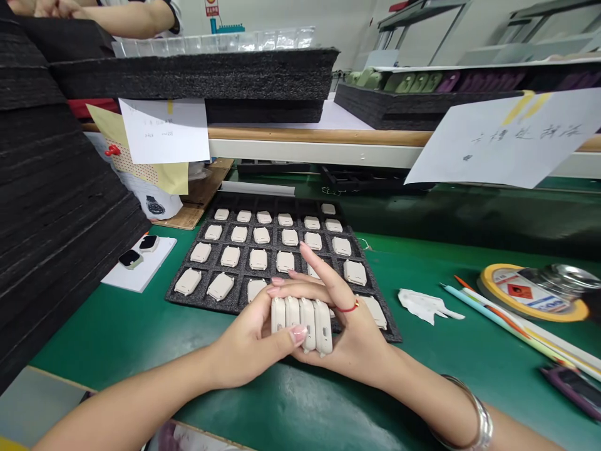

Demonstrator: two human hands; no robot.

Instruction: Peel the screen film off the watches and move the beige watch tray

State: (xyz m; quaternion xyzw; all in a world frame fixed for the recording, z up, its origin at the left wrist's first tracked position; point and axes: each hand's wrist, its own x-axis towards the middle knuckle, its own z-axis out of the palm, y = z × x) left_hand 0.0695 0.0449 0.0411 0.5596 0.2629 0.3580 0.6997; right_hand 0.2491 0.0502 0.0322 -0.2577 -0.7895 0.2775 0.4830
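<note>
Four pale watch cases (308, 315) sit side by side, held between the cupped left hand (251, 341) and right hand (354, 344), at the near edge of the black tray (201, 300).

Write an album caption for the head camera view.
Left hand and right hand hold four pale cases together by a black tray.

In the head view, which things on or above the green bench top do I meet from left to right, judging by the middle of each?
White pad → left hand → held row of pale cases → right hand → crumpled white tissue → dark purple device.
</note>
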